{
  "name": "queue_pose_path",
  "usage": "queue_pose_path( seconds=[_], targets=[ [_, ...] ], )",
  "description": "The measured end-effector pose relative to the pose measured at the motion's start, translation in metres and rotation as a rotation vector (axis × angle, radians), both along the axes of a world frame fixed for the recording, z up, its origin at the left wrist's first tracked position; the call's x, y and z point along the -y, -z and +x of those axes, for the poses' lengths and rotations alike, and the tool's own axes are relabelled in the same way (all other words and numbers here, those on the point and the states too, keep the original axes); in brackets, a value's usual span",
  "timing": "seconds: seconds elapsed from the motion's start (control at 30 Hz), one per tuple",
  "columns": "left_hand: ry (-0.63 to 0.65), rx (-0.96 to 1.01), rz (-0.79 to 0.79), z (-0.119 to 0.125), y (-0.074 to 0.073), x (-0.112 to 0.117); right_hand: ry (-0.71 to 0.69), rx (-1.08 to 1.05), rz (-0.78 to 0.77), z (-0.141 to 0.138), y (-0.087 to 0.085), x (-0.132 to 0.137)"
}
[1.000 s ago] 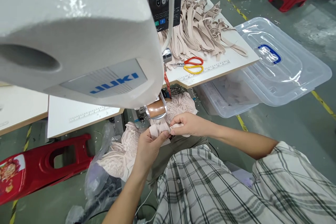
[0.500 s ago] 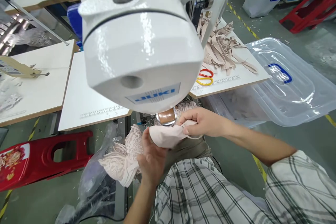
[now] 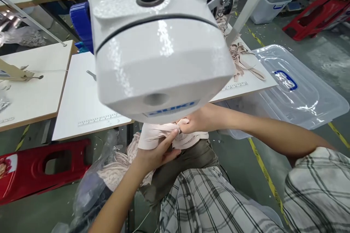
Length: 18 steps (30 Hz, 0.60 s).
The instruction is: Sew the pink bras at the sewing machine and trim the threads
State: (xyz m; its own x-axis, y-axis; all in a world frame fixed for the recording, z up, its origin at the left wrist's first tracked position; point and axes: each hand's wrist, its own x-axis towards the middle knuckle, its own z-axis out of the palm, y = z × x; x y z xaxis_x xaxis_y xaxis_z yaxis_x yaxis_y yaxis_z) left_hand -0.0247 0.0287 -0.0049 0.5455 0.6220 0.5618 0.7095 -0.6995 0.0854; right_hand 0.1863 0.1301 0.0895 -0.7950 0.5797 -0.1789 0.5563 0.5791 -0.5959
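A pale pink bra (image 3: 149,136) is stretched between my two hands, just below the front of the white sewing machine head (image 3: 164,69). My left hand (image 3: 157,154) is closed on its lower edge, the thumb pressed against the gathered fabric. Close by, my right hand (image 3: 198,119) pinches the same fabric; the machine head partly covers that hand and the bra's upper part. The needle area is hidden behind the head. Left of my lap hangs a bundle of pale pink lace bras (image 3: 117,169), partly behind my left forearm.
White table panels (image 3: 82,98) with printed rulers flank the machine. Beige fabric strips (image 3: 240,60) lie on the right panel. A clear plastic lid (image 3: 298,91) with a blue handle is beyond it. A red stool (image 3: 30,174) and a plastic bag (image 3: 94,178) are at the left.
The bra has gone from a folded cup shape to being spread wider beneath the machine head. My hands have come closer together, and the right one has moved partly behind the head. The view has shifted.
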Motion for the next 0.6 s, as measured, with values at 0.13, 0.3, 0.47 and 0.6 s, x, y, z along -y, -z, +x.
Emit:
queue_pose_path(
  seconds=[0.13,0.3,0.47,0.6],
  targets=[
    [0.031,-0.074,0.08,-0.006,0.001,-0.01,0.013,-0.007,0.005,-0.001,-0.001,0.001],
    [-0.005,-0.1,-0.03,-0.004,-0.007,-0.009,0.026,-0.026,0.013,0.001,-0.002,0.001],
    [-0.071,-0.04,-0.212,0.009,-0.019,0.001,0.124,-0.193,0.104,0.014,0.022,0.014],
    [-0.129,-0.011,-0.277,0.016,-0.025,0.008,0.195,-0.388,0.201,0.024,0.046,0.023]
  ],
)
